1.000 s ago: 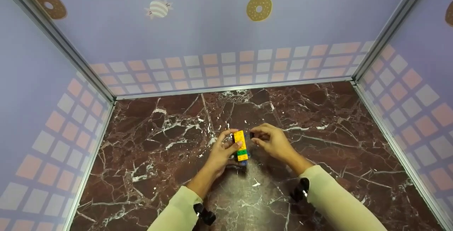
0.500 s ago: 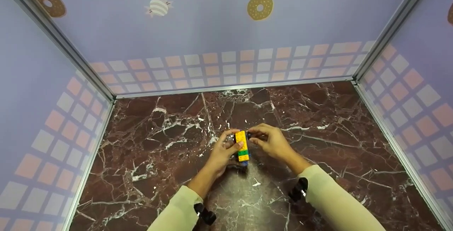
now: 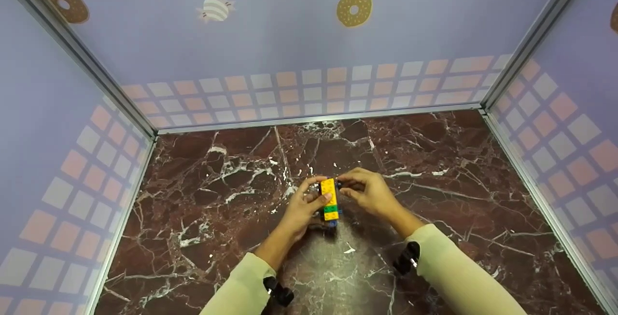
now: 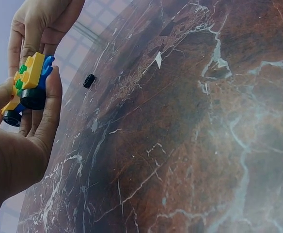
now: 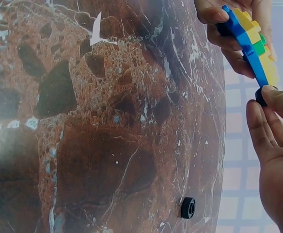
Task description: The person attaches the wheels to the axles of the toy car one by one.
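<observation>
A toy car made of building bricks [image 3: 329,187], yellow and green on a blue base, is gripped in my left hand [image 3: 299,209], thumb on top and fingers along its far side. Two black wheels show on one side of the car in the left wrist view, the nearer wheel [image 4: 33,98] by the fingertips. My right hand [image 3: 375,194] pinches a small black wheel [image 5: 260,97] between thumb and fingers, right at the end of the blue base [image 5: 254,60]. The head view mostly hides that wheel behind the fingertips.
A loose black wheel [image 5: 188,208] lies on the dark red marbled table [image 3: 231,237], also seen in the left wrist view. Purple walls with a checked band, such as the back wall [image 3: 285,39], enclose the table on three sides.
My right hand has moved slightly left, bringing the black wheel from beside the car up against its side. The left hand keeps its hold on the car, nearly still.
</observation>
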`<state>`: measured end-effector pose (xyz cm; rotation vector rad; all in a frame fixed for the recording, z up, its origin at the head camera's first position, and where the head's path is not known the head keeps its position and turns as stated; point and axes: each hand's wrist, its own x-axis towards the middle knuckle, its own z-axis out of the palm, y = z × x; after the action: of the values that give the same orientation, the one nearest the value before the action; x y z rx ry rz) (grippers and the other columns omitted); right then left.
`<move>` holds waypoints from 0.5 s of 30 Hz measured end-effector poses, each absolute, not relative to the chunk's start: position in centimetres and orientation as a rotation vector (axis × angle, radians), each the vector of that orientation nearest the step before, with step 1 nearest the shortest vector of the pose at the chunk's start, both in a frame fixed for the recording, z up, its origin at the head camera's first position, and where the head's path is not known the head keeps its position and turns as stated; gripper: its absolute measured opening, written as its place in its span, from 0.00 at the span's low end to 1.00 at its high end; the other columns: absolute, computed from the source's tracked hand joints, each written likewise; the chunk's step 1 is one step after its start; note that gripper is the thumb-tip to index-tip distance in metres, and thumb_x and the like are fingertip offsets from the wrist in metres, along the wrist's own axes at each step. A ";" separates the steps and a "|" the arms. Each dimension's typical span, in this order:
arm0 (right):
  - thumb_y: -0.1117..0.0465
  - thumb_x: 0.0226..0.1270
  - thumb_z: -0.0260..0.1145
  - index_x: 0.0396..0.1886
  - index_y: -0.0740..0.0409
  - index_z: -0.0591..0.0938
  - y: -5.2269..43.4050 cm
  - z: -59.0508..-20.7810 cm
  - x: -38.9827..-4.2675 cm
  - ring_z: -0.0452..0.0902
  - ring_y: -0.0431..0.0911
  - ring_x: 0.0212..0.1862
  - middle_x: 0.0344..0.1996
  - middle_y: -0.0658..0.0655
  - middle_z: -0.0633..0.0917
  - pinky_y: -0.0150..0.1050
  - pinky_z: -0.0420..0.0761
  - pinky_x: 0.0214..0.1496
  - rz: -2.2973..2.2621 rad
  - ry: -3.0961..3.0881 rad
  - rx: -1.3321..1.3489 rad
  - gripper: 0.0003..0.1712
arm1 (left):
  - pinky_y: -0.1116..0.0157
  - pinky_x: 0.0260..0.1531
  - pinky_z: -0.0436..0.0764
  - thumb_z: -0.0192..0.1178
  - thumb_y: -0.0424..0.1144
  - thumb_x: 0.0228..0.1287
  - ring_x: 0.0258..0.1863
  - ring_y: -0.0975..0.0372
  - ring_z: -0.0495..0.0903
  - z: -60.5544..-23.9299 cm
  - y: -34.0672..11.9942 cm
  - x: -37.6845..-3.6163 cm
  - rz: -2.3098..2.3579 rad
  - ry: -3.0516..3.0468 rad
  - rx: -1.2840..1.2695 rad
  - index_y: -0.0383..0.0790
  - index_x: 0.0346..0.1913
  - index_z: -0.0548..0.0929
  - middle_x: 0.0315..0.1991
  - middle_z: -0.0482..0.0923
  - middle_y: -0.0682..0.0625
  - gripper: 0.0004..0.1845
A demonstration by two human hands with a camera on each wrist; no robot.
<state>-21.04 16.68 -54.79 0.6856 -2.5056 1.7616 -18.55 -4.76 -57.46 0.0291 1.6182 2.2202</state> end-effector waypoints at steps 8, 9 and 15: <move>0.72 0.60 0.74 0.51 0.67 0.87 16.6 -54.3 -21.0 0.88 0.53 0.43 0.43 0.61 0.85 0.38 0.91 0.49 1.492 -2.554 0.819 0.17 | 0.51 0.29 0.91 0.67 0.37 0.67 0.34 0.54 0.86 -57.4 -4.7 -18.4 2.217 1.693 0.040 0.53 0.68 0.74 0.41 0.82 0.44 0.27; 0.72 0.61 0.74 0.50 0.66 0.87 16.6 -54.3 -20.9 0.88 0.52 0.42 0.43 0.61 0.85 0.37 0.91 0.48 1.438 -2.556 0.843 0.17 | 0.51 0.29 0.91 0.67 0.37 0.67 0.33 0.54 0.86 -57.4 -4.7 -18.4 2.216 1.707 0.043 0.52 0.67 0.74 0.40 0.82 0.45 0.27; 0.70 0.62 0.74 0.49 0.64 0.88 16.3 -53.9 -20.9 0.87 0.50 0.39 0.43 0.60 0.85 0.34 0.91 0.42 1.195 -2.550 0.944 0.15 | 0.52 0.30 0.91 0.68 0.37 0.67 0.34 0.55 0.86 -57.3 -4.8 -18.3 2.221 1.744 0.042 0.51 0.67 0.75 0.40 0.84 0.44 0.27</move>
<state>-20.93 16.34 -53.92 0.9437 -2.5499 1.1949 -18.34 -4.85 -57.34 0.0421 1.7439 2.2208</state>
